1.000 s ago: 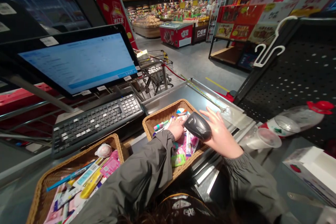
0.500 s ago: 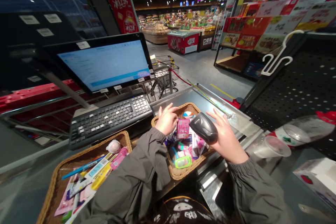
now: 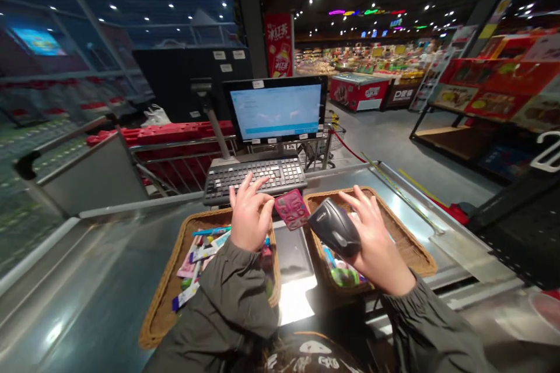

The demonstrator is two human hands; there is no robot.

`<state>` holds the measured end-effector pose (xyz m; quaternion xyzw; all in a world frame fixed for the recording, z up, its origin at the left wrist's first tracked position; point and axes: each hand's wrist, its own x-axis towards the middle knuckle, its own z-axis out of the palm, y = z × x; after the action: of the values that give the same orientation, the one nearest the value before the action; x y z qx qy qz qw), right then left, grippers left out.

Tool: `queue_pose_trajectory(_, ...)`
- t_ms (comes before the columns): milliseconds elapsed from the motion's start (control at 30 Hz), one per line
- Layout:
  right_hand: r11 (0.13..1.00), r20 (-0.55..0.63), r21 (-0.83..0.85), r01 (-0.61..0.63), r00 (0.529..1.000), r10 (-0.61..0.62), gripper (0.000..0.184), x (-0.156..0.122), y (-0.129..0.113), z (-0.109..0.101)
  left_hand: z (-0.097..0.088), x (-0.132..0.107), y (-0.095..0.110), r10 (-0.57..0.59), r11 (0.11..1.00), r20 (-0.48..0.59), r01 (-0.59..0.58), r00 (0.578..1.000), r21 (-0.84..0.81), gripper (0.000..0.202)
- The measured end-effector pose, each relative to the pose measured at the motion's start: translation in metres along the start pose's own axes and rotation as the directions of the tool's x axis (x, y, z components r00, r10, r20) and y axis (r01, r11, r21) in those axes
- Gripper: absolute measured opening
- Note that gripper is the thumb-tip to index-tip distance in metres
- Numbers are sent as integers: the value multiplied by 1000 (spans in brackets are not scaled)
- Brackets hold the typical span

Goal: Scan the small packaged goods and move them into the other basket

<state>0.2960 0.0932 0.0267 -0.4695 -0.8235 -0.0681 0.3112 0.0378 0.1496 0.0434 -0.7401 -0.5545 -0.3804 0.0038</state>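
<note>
Between thumb and forefinger, my left hand (image 3: 251, 214) pinches a corner of a small pink packet (image 3: 291, 210), its other fingers spread. The packet hangs over the gap between two wicker baskets. My right hand (image 3: 376, 245) grips a black barcode scanner (image 3: 336, 227), its head pointing left toward the packet. Below the scanner, the right wicker basket (image 3: 413, 239) holds small colourful goods, partly hidden by my hand. Beneath my left forearm, the left wicker basket (image 3: 168, 274) contains pens, tubes and other small packaged items.
A black keyboard (image 3: 258, 178) lies behind the baskets, below a lit monitor (image 3: 277, 109). The metal counter (image 3: 96, 285) extends to the left. Shopping carts (image 3: 184, 157) stand beyond it. A white hanger (image 3: 546, 151) is at the far right.
My left hand has lifted the pink packet out of the right basket and moved it left. My right hand still holds the scanner. The view has turned left.
</note>
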Motion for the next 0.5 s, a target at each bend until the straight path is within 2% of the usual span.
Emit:
queue_pose_trajectory(233,982,56,77,170,983,-174,35,34,-45,25,-34,-27,-54,-219,976,-57,218,974,-30,21)
queue_pose_trajectory(367,967,112,114,228,964,-240,31,46,-67,39,-47,-41,-75,-306,952,-57,305,950,-21,21)
queue_pose_trajectory(500,948,150,153,279,942,-301,30,47,-83,51,-55,-54,-88,-335,942,-61,336,940,5,20)
